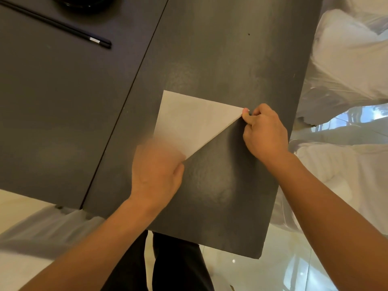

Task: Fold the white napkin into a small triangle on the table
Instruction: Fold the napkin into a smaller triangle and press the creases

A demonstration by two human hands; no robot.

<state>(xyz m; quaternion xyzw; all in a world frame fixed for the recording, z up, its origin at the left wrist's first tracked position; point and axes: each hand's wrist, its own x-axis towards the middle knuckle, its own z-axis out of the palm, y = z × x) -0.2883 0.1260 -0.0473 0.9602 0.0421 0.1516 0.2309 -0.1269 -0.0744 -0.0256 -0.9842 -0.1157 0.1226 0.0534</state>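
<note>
Dark table (210,49), seen from above, made of two slabs that meet at a narrow seam. The white napkin (189,122) lies flat on the right-hand slab, near its middle. It is already folded into a large triangle, with the long folded edge running diagonally from the lower left up to the right-hand corner.

The sheet appears thin, light and limp. It should crease readily and keep a pressed fold, but it is likely to slide on the smooth surface and could tear if pulled hard. The layered edges look liable to drift out of register unless one corner is pinned. The corners are the best places to take hold, drawn lightly, with the flat of the fingers run along each new fold.

The left hand (156,171) covers the lower-left corner, at the near end of the fold. It is blurred, so it cannot be told whether its fingers pinch the paper or only press on it.

The right hand (265,133) is at the right-hand corner. Its fingers are curled, and the fingertips (246,111) of thumb and forefinger are closed narrowly on the very point of the napkin.

A further fold, judged from the present size, is needed to reach a small triangle.

A pair of black chopsticks (63,25) lies well apart on the left-hand slab.
</note>
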